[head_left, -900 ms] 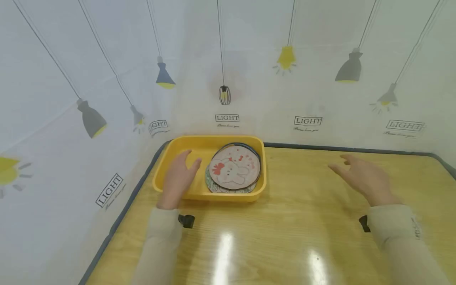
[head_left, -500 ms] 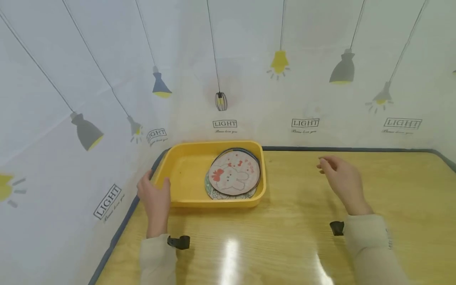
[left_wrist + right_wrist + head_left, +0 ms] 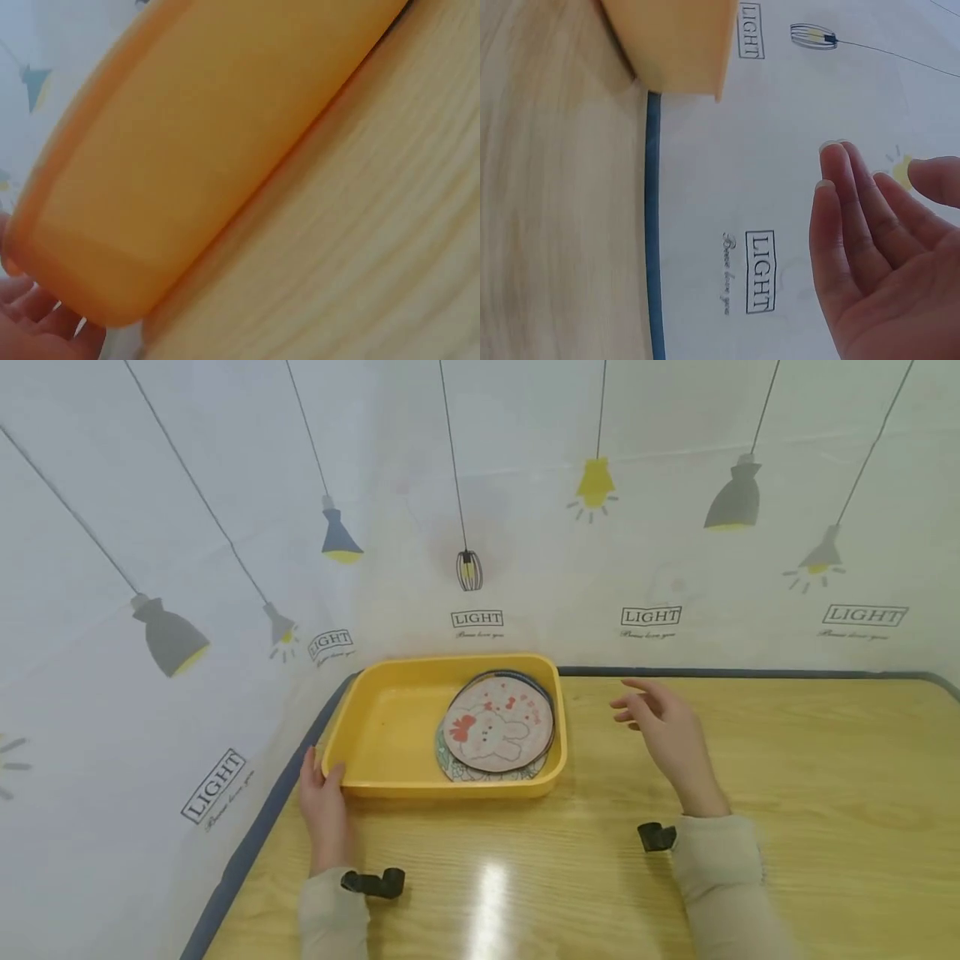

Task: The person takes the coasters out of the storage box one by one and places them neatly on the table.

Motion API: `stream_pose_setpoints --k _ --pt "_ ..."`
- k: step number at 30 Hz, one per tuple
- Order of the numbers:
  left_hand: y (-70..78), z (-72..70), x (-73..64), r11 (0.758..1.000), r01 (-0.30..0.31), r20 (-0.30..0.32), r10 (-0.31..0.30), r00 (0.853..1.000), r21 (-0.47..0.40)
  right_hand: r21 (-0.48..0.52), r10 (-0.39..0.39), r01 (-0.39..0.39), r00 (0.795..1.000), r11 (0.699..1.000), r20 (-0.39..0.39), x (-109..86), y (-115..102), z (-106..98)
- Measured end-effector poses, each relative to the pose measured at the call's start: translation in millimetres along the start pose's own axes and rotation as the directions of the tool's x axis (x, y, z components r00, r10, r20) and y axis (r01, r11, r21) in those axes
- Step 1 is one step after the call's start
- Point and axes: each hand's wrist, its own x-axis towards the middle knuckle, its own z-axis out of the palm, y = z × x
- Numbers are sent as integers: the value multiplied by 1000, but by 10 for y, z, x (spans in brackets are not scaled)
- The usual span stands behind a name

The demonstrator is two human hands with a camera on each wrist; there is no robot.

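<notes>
Head view: even, moderate light, low contrast. White glare streak low centre on glossy yellow wood-grain tabletop (image 3: 585, 885). Soft shadow below front wall of yellow rectangular plastic tray (image 3: 442, 790). White lamp-printed backdrop (image 3: 540, 527) bluish at left, warmer at right. Left wrist view: dim, soft, tray tinged orange, grain smeared. Right wrist view: dull, tray blurry, black printed lettering (image 3: 760, 271) legible.

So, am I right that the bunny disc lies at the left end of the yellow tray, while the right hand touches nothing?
No, the bunny disc lies at the right end of the yellow tray, as the head view shows.
</notes>
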Motion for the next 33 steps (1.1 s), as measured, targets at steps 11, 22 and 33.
stream_pose_setpoints --k 11,22,33 --pt "-234 33 32 963 -35 40 47 998 -267 92 -95 89 994 992 59 199 -206 253" --pt "-309 9 73 982 -30 -13 28 1000 -185 -18 -31 35 977 999 212 98 -231 686" --pt "-206 43 132 998 -45 -69 41 997 -50 -18 98 -98 936 995 337 143 -307 865"
